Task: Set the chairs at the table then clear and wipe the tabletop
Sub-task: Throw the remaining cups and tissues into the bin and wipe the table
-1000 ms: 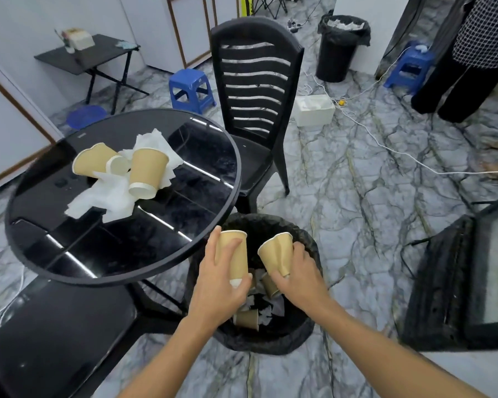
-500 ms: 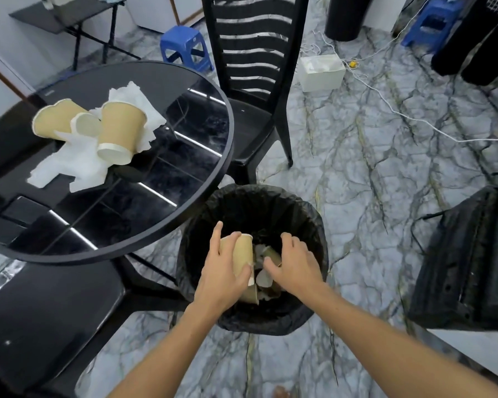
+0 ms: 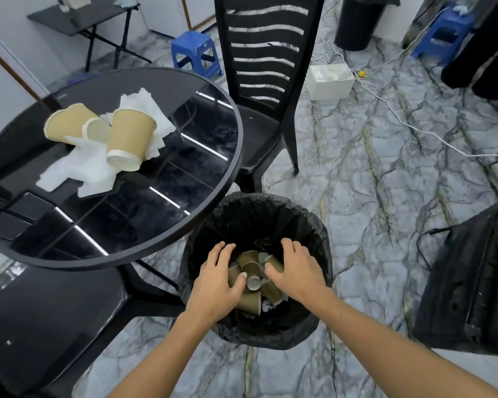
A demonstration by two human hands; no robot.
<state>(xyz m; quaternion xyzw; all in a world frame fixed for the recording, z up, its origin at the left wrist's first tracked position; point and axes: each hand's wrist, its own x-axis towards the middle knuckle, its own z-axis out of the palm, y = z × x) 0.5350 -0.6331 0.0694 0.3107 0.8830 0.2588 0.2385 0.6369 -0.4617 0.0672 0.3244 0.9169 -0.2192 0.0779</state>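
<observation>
Both sets of fingers are spread and empty: the left hand (image 3: 217,280) and the right hand (image 3: 296,271) hover over the mouth of the black-lined bin (image 3: 202,248), palms down, holding nothing. Between them, inside the bin, lies a heap of discarded paper cups (image 3: 250,280). The bin stands on the marble floor just beside the near right edge of the round black table (image 3: 161,196). On the table's far left part two paper cups (image 3: 128,136) lie on crumpled white napkins (image 3: 81,170). A black chair (image 3: 265,81) stands against the table's far right side.
</observation>
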